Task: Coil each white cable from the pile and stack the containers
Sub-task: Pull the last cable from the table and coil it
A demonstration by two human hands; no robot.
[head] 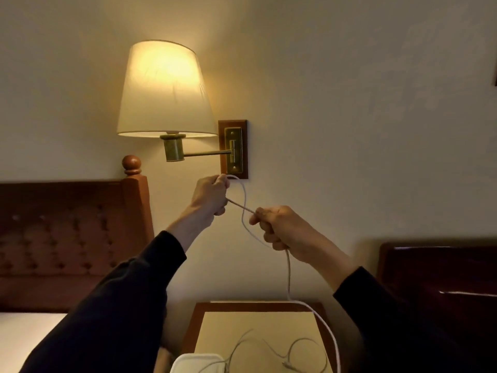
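Both hands are raised in front of the wall, holding one white cable (288, 275). My left hand (211, 196) is closed on its upper end, where a loop arcs out of the fist. My right hand (279, 228) grips the same cable lower down; a short straight stretch runs between the two fists. From my right hand the cable hangs down to the bedside table (258, 308). More loose white cables (293, 351) lie on the tabletop. The rim of a white container (197, 362) shows at the bottom edge.
A lit wall lamp (164, 90) on a brass arm hangs just above my left hand. A tufted wooden headboard (67, 238) and bed stand at the left. A dark wooden headboard (441, 278) is at the right.
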